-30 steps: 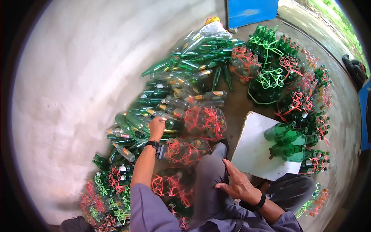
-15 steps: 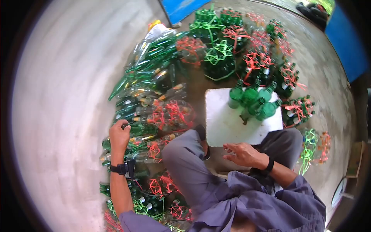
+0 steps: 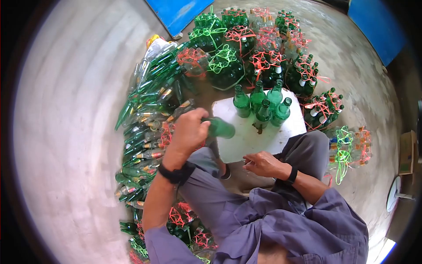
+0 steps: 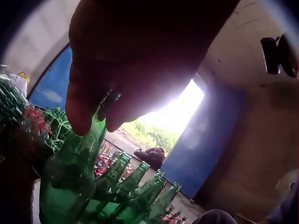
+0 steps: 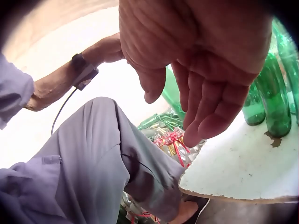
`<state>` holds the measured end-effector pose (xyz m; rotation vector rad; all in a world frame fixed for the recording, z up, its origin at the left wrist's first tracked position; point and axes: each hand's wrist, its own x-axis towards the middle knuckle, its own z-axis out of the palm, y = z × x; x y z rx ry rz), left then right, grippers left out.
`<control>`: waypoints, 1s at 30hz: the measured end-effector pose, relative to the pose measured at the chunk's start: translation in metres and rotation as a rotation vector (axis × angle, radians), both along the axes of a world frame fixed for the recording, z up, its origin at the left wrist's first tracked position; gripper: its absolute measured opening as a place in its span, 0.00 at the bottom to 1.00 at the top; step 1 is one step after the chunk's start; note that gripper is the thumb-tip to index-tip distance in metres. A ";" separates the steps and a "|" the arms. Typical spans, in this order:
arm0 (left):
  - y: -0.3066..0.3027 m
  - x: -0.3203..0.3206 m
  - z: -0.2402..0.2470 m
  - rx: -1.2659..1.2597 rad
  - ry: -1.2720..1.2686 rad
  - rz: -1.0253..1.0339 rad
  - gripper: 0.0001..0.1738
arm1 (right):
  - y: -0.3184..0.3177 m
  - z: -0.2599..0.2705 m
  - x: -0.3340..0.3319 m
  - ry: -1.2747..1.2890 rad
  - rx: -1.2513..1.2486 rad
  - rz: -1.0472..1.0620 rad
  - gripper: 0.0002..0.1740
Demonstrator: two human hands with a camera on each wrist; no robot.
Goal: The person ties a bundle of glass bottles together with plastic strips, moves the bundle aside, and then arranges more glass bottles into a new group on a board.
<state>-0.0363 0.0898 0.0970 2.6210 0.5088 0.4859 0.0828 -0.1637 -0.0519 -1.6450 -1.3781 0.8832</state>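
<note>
My left hand (image 3: 188, 132) grips a green glass bottle (image 3: 222, 128) by its neck, the base tilted out over the left part of a white board (image 3: 239, 145). In the left wrist view the fingers come down around the neck of this bottle (image 4: 67, 182). Several green bottles (image 3: 263, 113) stand upright together toward the back of the board. My right hand (image 3: 265, 164) hovers at the board's near edge, holding nothing. Its fingers hang loosely bent in the right wrist view, with the board (image 5: 238, 168) beyond them.
Loose bottles (image 3: 145, 101) lie heaped along the wall on the left. Bundles tied with red and green straps, such as a green-strapped bundle (image 3: 224, 66), stand behind and right of the board. A blue panel (image 3: 180, 15) is at the back. My bent knees flank the board.
My left hand has moved from the heap on the left toward the board, bringing a green bottle by its neck. The head view has turned rightward. My right hand has shifted from my knee to the board's near edge.
</note>
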 end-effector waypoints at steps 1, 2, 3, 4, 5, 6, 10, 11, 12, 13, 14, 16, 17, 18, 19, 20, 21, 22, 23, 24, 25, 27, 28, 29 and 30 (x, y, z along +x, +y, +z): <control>-0.006 0.013 -0.008 0.022 -0.025 -0.070 0.12 | -0.002 -0.001 0.000 -0.014 0.001 0.004 0.22; -0.012 0.024 -0.015 0.021 -0.024 -0.074 0.12 | -0.003 0.000 0.000 -0.013 0.000 0.000 0.22; -0.018 0.035 -0.021 -0.001 0.011 -0.090 0.12 | -0.004 0.001 0.001 -0.039 0.017 0.008 0.20; -0.023 0.045 -0.028 -0.023 0.045 -0.106 0.11 | -0.005 0.001 0.002 -0.066 0.035 0.016 0.20; -0.028 0.053 -0.036 -0.022 0.044 -0.111 0.11 | -0.006 0.001 0.003 -0.066 0.034 0.010 0.20; -0.034 0.060 -0.042 -0.009 0.042 -0.122 0.11 | -0.008 0.000 0.003 -0.096 0.046 0.015 0.19; -0.050 0.077 -0.059 0.015 0.103 -0.106 0.11 | -0.014 0.002 0.004 -0.218 -0.005 0.058 0.18; -0.050 0.080 -0.061 0.015 0.106 -0.109 0.11 | -0.014 0.001 0.005 -0.215 -0.006 0.055 0.18; -0.051 0.083 -0.063 0.034 0.103 -0.115 0.10 | -0.015 0.000 0.004 -0.187 0.039 0.042 0.17; -0.051 0.085 -0.065 0.052 0.100 -0.120 0.09 | -0.014 0.000 0.005 -0.159 0.084 0.030 0.17; -0.052 0.087 -0.067 0.051 0.103 -0.120 0.09 | -0.014 0.001 0.005 -0.156 0.083 0.030 0.17; -0.053 0.090 -0.066 0.039 0.057 -0.108 0.09 | -0.014 0.012 0.006 -0.187 0.087 0.032 0.17; -0.054 0.092 -0.066 0.039 0.060 -0.107 0.09 | -0.013 0.015 0.006 -0.183 0.088 0.033 0.17; -0.056 0.094 -0.066 0.039 0.071 -0.088 0.10 | -0.014 0.017 0.006 -0.180 0.066 0.037 0.17; -0.057 0.095 -0.066 0.037 0.082 -0.070 0.11 | -0.014 0.019 0.006 -0.175 0.043 0.042 0.18; -0.058 0.097 -0.067 0.034 0.086 -0.071 0.11 | -0.015 0.018 0.006 -0.171 0.041 0.041 0.18; -0.057 0.099 -0.068 0.047 0.075 -0.061 0.11 | -0.016 0.018 0.006 -0.181 0.048 0.048 0.19; -0.057 0.100 -0.069 0.061 0.063 -0.052 0.10 | -0.017 0.019 0.006 -0.191 0.055 0.055 0.20; -0.057 0.101 -0.069 0.060 0.065 -0.054 0.10 | -0.017 0.019 0.007 -0.188 0.055 0.053 0.20; -0.057 0.102 -0.069 0.068 0.068 -0.048 0.11 | -0.017 0.021 0.008 -0.214 0.039 0.069 0.22; -0.057 0.103 -0.069 0.075 0.071 -0.042 0.11 | -0.018 0.022 0.008 -0.240 0.024 0.086 0.24; -0.058 0.104 -0.068 0.063 0.073 -0.048 0.11 | -0.017 0.024 0.008 -0.245 0.028 0.080 0.24; -0.057 0.104 -0.067 0.051 0.073 -0.051 0.11 | -0.017 0.026 0.008 -0.252 0.033 0.078 0.24; -0.057 0.104 -0.066 0.053 0.070 -0.047 0.11 | -0.016 0.029 0.008 -0.256 0.036 0.082 0.24; -0.058 0.103 -0.067 0.023 0.082 -0.042 0.13 | -0.016 0.034 0.009 -0.263 0.033 0.089 0.24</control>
